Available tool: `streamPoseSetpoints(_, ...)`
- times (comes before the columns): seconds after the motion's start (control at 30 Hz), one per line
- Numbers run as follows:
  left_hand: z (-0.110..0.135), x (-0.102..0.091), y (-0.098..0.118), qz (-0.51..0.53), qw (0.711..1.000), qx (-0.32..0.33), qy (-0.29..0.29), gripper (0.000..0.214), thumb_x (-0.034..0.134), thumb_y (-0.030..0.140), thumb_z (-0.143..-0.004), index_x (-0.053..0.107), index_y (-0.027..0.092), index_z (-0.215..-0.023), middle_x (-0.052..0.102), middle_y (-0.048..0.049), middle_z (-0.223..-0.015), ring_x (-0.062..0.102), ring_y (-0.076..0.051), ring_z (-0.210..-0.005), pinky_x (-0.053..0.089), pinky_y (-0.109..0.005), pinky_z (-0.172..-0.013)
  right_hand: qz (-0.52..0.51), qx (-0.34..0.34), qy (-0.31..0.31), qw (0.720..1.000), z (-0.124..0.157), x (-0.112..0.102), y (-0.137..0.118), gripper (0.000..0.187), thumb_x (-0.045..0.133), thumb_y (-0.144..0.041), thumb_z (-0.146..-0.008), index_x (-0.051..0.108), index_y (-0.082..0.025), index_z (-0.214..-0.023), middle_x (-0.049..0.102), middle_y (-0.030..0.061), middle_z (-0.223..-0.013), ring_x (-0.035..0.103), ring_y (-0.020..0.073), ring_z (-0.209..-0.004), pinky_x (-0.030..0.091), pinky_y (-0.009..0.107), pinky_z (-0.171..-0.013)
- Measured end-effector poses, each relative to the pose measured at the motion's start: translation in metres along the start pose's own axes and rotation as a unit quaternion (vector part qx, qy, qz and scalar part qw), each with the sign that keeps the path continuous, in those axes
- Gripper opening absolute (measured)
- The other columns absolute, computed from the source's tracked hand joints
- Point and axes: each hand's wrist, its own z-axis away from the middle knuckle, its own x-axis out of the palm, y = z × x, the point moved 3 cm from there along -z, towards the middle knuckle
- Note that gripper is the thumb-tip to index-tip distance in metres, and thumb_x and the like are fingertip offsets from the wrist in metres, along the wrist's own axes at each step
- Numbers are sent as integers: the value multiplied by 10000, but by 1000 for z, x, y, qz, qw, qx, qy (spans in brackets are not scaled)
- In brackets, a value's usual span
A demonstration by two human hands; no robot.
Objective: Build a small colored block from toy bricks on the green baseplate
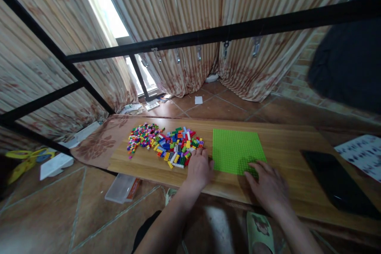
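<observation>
My left hand [199,168] is over the right edge of a pile of toy building bricks [175,147], back of the hand up. Its fingers are bent toward the bricks and the thumb stands apart from them; no brick is visible in its grasp. The bricks are of many colours, and smaller pieces [143,135] are heaped at the pile's left end. Right of the pile lies a flat green studded baseplate [235,147]. My right hand [266,182] is at the baseplate's near right corner, fingers apart and slightly bent, the fingertips over the studs.
The bricks and baseplate lie on a long wooden board [288,147]. A dark tablet-like slab [336,182] lies toward its right end, near a printed sheet [361,154]. Below the board's left part is a clear plastic box [120,187]. A black metal bar [190,39] crosses beyond.
</observation>
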Motion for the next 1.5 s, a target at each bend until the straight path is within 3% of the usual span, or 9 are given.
streamPoseSetpoints(0.37, 16, 8, 33, 32, 997, 54, -34, 264, 505, 294, -854, 593, 138, -1048, 607, -117, -1066, 525, -264, -1028, 443, -406, -917, -17, 8, 15, 1000, 8, 2, 1, 393, 396, -422, -871, 649, -183, -1056, 601, 144, -1209, 536, 332, -1085, 420, 521, -892)
streamPoseSetpoints(0.6, -2, 7, 41, 11, 994, 80, -75, 255, 526, 304, -856, 627, 105, -980, 619, -150, -1008, 554, -266, -1001, 457, -407, -891, -25, -25, 10, 999, 4, 4, 9, 345, 429, -393, -856, 662, -184, -1003, 609, 141, -1147, 541, 309, -1065, 430, 480, -905)
streamPoseSetpoints(0.77, -2, 10, 39, 1, 993, 95, -68, 230, 544, 283, -850, 632, 109, -971, 616, -144, -986, 561, -265, -986, 468, -394, -866, -23, -27, 6, 999, 4, 1, 5, 301, 457, -383, -845, 671, -184, -914, 612, 128, -1052, 551, 285, -969, 445, 443, -857)
streamPoseSetpoints(1.0, 23, 9, 22, -5, 992, 118, -45, 202, 533, 268, -849, 613, 138, -981, 593, -116, -985, 536, -253, -977, 460, -393, -888, -21, -8, -4, 1000, 5, -1, -13, 232, 498, -361, -835, 665, -199, -830, 618, 112, -991, 541, 270, -956, 434, 422, -826)
streamPoseSetpoints(1.17, 40, 7, 7, 39, 983, 171, -53, 301, 558, 278, -838, 568, 159, -1115, 557, -113, -1133, 499, -248, -1078, 423, -397, -964, -6, 17, -16, 1000, 1, -1, -20, 210, 531, -354, -824, 665, -195, -799, 625, 106, -948, 549, 266, -914, 427, 421, -812)
streamPoseSetpoints(1.5, 28, 4, 4, 16, 986, 160, -48, 248, 574, 230, -819, 602, 141, -1048, 581, -118, -1084, 506, -260, -1049, 417, -398, -957, 2, 39, -43, 998, 5, -12, -32, 185, 585, -330, -813, 685, -193, -885, 638, 105, -977, 562, 269, -918, 438, 410, -800)
